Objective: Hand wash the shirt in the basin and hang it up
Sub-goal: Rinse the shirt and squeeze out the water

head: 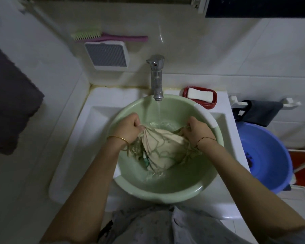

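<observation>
A beige shirt (pixel 163 148) with stringy netting over it hangs stretched between my two hands above a pale green basin (pixel 165 188). My left hand (pixel 128 126) grips its left end in a fist. My right hand (pixel 197 132) grips the right end the same way. The shirt's lower part dips toward shallow water in the basin. The basin sits in a white sink (pixel 74 155). A metal tap (pixel 156 76) pours a thin stream of water (pixel 158 111) into the basin behind the shirt.
A white soap bar (pixel 200 95) lies in a red dish at the sink's back right. A green and pink brush (pixel 102 36) rests on a wall holder. A dark towel (pixel 9 103) hangs left. A blue basin (pixel 268 155) stands low on the right.
</observation>
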{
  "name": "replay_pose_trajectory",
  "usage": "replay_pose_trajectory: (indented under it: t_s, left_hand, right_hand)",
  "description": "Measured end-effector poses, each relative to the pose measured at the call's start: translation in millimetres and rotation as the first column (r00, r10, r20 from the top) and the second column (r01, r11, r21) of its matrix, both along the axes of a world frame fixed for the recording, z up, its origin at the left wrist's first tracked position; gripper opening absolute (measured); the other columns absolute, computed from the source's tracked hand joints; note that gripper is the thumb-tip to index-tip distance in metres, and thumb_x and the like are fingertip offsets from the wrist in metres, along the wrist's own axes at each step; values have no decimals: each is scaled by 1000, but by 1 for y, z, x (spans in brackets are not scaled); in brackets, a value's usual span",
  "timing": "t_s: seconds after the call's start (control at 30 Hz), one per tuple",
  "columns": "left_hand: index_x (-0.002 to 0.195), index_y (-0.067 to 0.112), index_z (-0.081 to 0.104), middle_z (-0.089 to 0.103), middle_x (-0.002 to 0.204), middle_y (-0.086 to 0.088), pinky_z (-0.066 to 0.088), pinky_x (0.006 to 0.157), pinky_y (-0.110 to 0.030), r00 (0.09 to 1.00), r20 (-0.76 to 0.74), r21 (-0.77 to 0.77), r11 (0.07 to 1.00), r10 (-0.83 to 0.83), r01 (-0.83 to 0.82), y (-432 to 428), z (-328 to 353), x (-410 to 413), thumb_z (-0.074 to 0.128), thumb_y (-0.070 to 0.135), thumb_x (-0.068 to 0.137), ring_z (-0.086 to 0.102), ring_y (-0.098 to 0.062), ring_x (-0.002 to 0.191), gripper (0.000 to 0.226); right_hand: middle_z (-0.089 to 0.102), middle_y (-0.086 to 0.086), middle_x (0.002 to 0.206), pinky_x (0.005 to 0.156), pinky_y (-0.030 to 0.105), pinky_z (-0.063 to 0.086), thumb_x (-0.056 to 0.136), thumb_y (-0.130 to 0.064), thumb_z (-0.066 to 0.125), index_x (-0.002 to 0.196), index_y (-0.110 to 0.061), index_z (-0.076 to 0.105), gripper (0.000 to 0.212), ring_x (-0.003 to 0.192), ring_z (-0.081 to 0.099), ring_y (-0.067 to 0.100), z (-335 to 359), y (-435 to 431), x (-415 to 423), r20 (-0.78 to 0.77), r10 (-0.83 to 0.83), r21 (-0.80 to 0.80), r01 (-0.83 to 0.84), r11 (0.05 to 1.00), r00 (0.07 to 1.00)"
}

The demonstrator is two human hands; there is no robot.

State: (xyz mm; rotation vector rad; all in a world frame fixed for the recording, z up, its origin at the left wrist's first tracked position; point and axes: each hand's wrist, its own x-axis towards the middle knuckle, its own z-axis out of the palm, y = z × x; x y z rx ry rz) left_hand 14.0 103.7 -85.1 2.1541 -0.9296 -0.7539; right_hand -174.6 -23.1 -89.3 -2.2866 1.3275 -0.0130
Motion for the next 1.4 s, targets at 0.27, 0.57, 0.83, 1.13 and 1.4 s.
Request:
replay_pose_trajectory:
  t_s: [0.27, 0.57, 0.83, 1.13, 1.4]
  left_hand:
    - [68, 21, 41, 44, 65, 2, 41, 67, -36, 998, -54, -161, 986, 45, -53, -11, 28, -18, 54, 19, 91, 46, -19, 68, 27]
    - [74, 17, 45, 53, 82, -13, 54, 68, -41, 946, -316, -238, 959, 76, -156, -28, 54, -40, 55, 18, 93, 55, -22, 78, 22]
    - [117, 16, 48, 61, 114, -3, 50, 92, -41, 946, -143, 108, 946, -290, 306, -8, 20, -35, 82, 33, 68, 60, -20, 103, 62]
    - [70, 15, 50, 52, 57, -5, 45, 50, -24, 991, -120, -256, 963, 52, -82, -7, 55, 0, 46, -4, 90, 47, -3, 32, 27]
    - [98, 6, 65, 69, 90, -12, 54, 71, -38, 863, -199, 324, 800, -464, 505, -9, 30, -34, 66, 30, 86, 62, -21, 77, 27]
  right_hand:
    - [54, 0, 105, 93, 33, 45, 82, -23, 63, 97, -22, 61, 16, 97, 52, 15, 31, 17, 6, 265, 182, 30, -197, 980, 947]
    - [54, -3, 79, 67, 31, 43, 87, -25, 63, 89, -14, 51, 16, 79, 54, 19, 33, 38, 18, 352, 165, 44, -192, 980, 921]
    - [66, 9, 82, 66, 31, 52, 95, -16, 50, 78, -12, 61, 21, 74, 62, 21, 24, 29, 22, 512, -512, 593, 147, 792, 690]
    - [59, 11, 88, 79, 33, 43, 97, -18, 44, 91, -3, 59, 22, 87, 54, 24, 14, 16, 23, 449, -428, 413, 243, 878, 784]
    - [67, 16, 94, 67, 34, 53, 98, -17, 42, 108, -2, 59, 24, 83, 65, 26, 19, 15, 30, 427, -829, 887, 7, 461, 361]
